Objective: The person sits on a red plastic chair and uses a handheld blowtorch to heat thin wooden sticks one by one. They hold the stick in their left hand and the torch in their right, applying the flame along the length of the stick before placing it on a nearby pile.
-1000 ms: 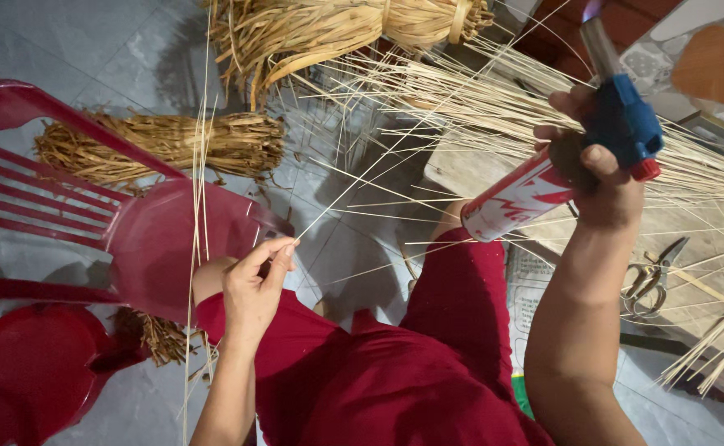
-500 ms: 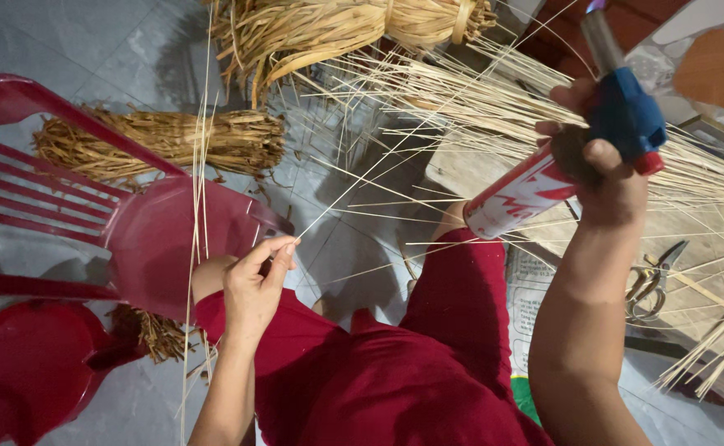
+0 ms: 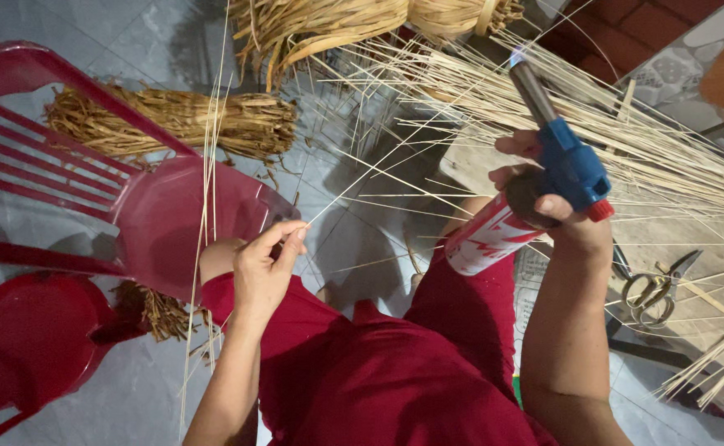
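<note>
Two red plastic chairs take up the left of the floor: a slatted one (image 3: pixel 73 198) lying tipped, and a rounder seat (image 3: pixel 23 347) below it. Heaps of pale thin sticks (image 3: pixel 626 140) fan out across the top and right, over a wooden board (image 3: pixel 684 248). Beside the tipped chair lies a tied bundle of dry straw (image 3: pixel 180 124), with another sheaf (image 3: pixel 320 25) at the top edge. The person sits in dark red clothes, knees toward the floor. Their right hand (image 3: pixel 560 206) is wrapped tight around a gas torch (image 3: pixel 535 182), a red-and-white canister with a blue head and metal nozzle pointing up and away. Their left hand (image 3: pixel 267 268) pinches one thin stick (image 3: pixel 362 177) between thumb and fingertips; it runs up to the right toward the nozzle tip. Scissors (image 3: pixel 655 289) lie on the board, well apart from both hands.
</note>
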